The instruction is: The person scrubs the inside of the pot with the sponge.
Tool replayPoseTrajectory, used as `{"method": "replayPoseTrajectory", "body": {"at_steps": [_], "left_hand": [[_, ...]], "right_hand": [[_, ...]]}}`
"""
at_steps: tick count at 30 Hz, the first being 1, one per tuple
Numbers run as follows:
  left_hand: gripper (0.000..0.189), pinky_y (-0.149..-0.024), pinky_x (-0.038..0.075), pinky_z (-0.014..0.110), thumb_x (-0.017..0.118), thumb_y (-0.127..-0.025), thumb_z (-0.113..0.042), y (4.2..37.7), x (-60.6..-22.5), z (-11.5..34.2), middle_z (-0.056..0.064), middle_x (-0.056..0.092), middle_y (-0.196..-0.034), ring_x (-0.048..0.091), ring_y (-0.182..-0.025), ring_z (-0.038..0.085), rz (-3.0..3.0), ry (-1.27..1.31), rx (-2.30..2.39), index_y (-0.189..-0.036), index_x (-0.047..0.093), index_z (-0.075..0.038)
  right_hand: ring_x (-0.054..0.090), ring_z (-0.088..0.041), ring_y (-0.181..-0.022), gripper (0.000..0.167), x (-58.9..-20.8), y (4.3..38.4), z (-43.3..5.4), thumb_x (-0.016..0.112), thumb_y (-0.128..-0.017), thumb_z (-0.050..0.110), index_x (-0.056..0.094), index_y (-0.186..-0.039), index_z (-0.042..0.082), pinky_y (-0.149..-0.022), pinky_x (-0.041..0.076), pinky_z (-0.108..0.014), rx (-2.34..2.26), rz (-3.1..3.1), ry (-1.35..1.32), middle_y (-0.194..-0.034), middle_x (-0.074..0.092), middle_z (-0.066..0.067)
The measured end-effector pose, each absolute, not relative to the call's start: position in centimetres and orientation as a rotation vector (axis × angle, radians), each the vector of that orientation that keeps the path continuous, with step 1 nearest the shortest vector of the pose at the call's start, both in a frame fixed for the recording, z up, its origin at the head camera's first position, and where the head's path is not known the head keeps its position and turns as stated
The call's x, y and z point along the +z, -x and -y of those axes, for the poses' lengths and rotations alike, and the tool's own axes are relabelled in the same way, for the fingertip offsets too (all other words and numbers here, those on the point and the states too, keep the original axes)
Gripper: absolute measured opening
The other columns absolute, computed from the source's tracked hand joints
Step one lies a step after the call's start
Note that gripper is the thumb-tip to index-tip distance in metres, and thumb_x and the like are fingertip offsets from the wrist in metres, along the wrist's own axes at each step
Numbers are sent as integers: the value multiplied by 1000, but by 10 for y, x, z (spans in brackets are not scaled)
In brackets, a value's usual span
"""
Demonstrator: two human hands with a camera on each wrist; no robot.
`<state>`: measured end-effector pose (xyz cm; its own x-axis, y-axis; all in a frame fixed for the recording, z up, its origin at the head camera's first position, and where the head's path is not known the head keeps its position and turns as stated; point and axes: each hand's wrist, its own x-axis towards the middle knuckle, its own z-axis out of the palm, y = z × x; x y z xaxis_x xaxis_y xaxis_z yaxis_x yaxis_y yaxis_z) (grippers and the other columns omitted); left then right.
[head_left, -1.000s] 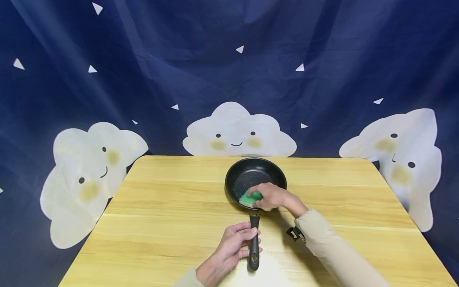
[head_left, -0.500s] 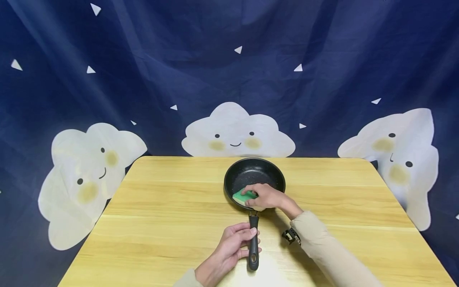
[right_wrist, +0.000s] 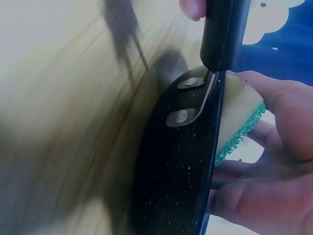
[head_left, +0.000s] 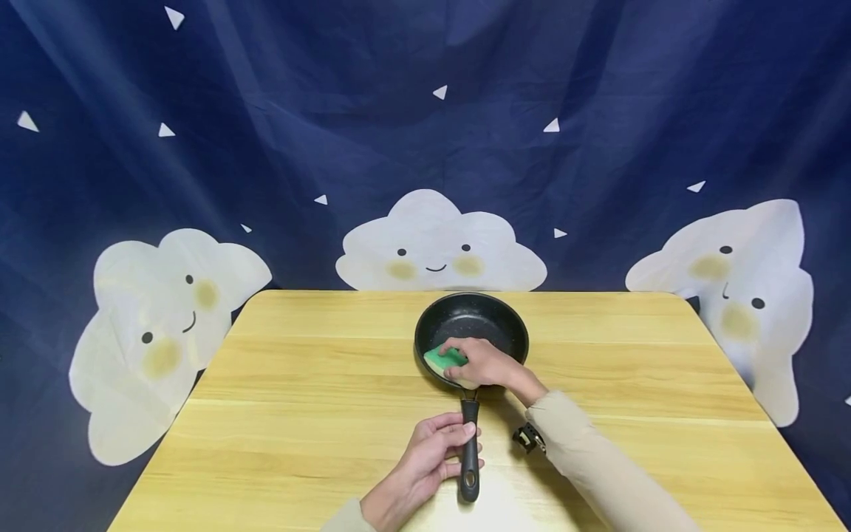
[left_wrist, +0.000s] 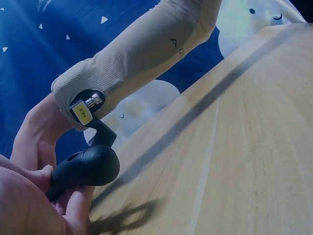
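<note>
A black frying pan (head_left: 465, 325) with a speckled inside sits on the wooden table, its handle (head_left: 470, 451) pointing toward me. My left hand (head_left: 428, 458) grips that handle, thumb on top and fingers beneath; the left wrist view shows the handle's end (left_wrist: 93, 166) poking out of the grasp. Inside the pan, at its near left rim, my right hand (head_left: 488, 362) holds a sponge (head_left: 444, 360) with a green scouring side up and a pale yellow body. In the right wrist view the sponge (right_wrist: 239, 112) stands partly above the rim, its lower part hidden by the pan wall.
The wooden table (head_left: 299, 414) stretches out on both sides of the pan. Behind it hangs a dark blue curtain (head_left: 372, 96) with white clouds and triangles. A small black device (head_left: 527, 437) is strapped at the right sleeve (head_left: 592, 458).
My right hand has slid the sponge leftward along the near inside of the pan. The left hand keeps its grip on the handle, and the pan stays nearly still.
</note>
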<state>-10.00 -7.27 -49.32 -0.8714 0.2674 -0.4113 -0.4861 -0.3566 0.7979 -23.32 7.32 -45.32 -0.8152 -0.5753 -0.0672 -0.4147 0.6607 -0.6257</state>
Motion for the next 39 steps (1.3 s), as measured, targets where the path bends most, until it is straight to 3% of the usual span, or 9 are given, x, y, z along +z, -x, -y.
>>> {"method": "replayPoseTrajectory", "body": {"at_steps": [25, 39], "left_hand": [[33, -84, 62, 53, 71, -96, -7, 101, -497, 72, 13, 72, -104, 67, -84, 20, -1417, 276, 2248, -124, 61, 6], [32, -82, 63, 52, 71, -95, -6, 100, -496, 72, 11, 73, -102, 67, -80, 18, -1413, 264, 2262, -123, 62, 7]], "right_hand": [[57, -31, -92, 38, -463, 249, -49, 80, -91, 15, 58, -123, 12, -74, 52, -42, -859, -2773, 835, -109, 62, -18], [54, -42, -106, 38, -463, 260, -41, 75, -96, 16, 52, -126, 15, -84, 52, -51, -869, -2761, 701, -124, 53, -26]]}}
